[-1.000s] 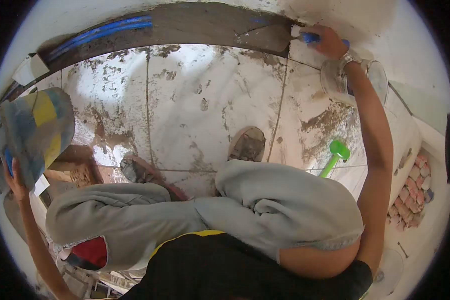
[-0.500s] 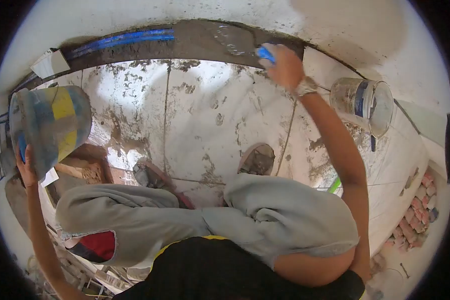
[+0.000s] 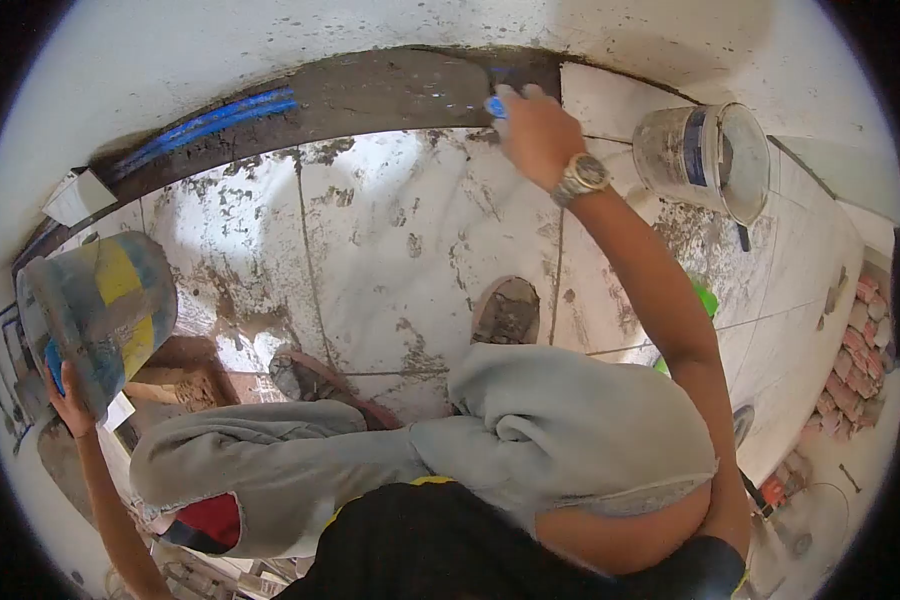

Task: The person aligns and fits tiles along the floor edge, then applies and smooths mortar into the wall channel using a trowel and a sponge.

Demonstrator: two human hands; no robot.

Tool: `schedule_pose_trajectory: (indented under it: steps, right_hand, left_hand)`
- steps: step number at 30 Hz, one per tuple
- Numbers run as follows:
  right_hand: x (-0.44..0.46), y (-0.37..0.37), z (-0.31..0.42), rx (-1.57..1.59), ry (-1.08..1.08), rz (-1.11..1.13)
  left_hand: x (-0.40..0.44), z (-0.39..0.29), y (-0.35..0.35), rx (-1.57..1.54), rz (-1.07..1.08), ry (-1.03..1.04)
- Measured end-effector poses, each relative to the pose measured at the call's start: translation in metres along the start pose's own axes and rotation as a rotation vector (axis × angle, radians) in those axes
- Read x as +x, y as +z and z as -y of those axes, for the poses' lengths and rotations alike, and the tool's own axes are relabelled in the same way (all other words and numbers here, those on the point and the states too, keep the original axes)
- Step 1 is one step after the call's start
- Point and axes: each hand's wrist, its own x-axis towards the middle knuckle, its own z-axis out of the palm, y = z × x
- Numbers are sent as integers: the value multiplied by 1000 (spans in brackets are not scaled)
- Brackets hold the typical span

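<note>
Along the left edge, a grimy bucket with yellow bands [image 3: 130, 305] stands tilted, a loose white piece of tile [image 3: 78, 198] just beyond it and a brown block [image 3: 175, 388] beside it on the nearer side. Blue pipes [image 3: 210, 130] run at the foot of the wall and end at a strip of grey mortar [image 3: 390, 95], which carries on to the right. Smeared white floor tiles [image 3: 390, 230] fill the middle, with the person's two shoes [image 3: 508, 310] planted on them. Towards the right, a green mallet [image 3: 705, 298] is partly hidden because the right forearm crosses over it. A whitish pail [image 3: 670, 150] lies tipped near the wall, and broken bricks [image 3: 855, 365] are heaped at the far right. As for the fingers, those of the left hand [image 3: 70, 405] lie against the left end of the bucket, beside something blue; how firmly they grip, I cannot tell. The right hand [image 3: 542, 140], a watch [image 3: 582, 178] at its wrist, has its fingers curled around a blue handle [image 3: 496, 107] over the right part of the mortar; the hand covers most of this tool, so whether it touches the mortar is unclear.
</note>
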Motion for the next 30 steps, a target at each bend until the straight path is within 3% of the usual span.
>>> schedule_pose_trajectory:
  steps: [1, 4, 6, 9, 13, 16, 17, 19, 22, 25, 27, 30]
  right_hand:
    - [-6, -1, -12, -4, 3, 6]
    - [-26, -5, -41, -38, 66, 41]
    - [-39, -15, -53, -4, 136, 12]
    - [-55, -10, -76, 3, 165, -85]
    - [-78, -5, -85, 35, 178, -27]
    - [-91, -12, -51, 932, 624, 231]
    - [-93, -13, -34, 931, 627, 225]
    - [-88, -10, 3, 1535, 859, 96]
    - [-79, 10, 29, 1792, 818, 28]
    - [-61, 21, 46, 1878, 827, -101]
    - [-46, 36, 42, 1890, 802, -93]
    - [-27, 44, 48, 1993, 787, -101]
  left_hand:
    - [0, 5, -4, -3, 6, -4]
    - [1, -5, -4, 370, 105, 304]
    - [-6, -29, 17, 156, -22, 3]
    - [-8, -43, 26, 193, -12, -4]
    - [-9, -49, 28, 179, -4, -41]
    - [-5, -31, 19, 121, -26, -23]
    - [-7, -39, 25, 154, -34, -25]
    - [-9, -46, 30, 185, -39, -18]
    - [-12, -53, 38, 57, -84, -52]
    - [-17, -72, 44, 203, -68, -33]
    - [-16, -72, 38, 479, -64, 14]
    - [-17, -74, 43, 330, -81, -65]
